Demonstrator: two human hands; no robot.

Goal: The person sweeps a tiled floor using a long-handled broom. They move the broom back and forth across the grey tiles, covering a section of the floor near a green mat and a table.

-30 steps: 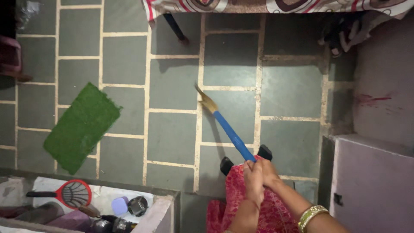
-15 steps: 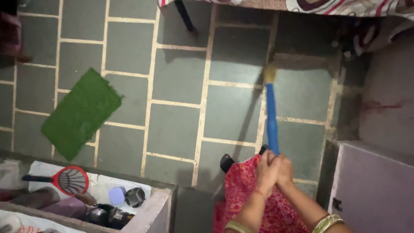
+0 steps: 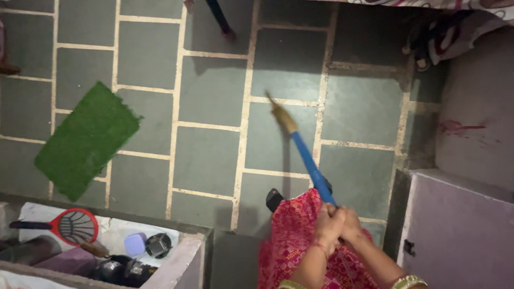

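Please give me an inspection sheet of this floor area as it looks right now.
Surface: grey tiled floor with pale joints.
Job's things: broom with blue handle, bristle end on the floor.
Clutter: green mat lying askew; red racket-shaped swatter and small items on a ledge at lower left.
Grippers: left hand and right hand both clasped round the broom handle.
Cables: nothing seen.
Surroundings: pale cabinet at right; patterned cloth edge at top.
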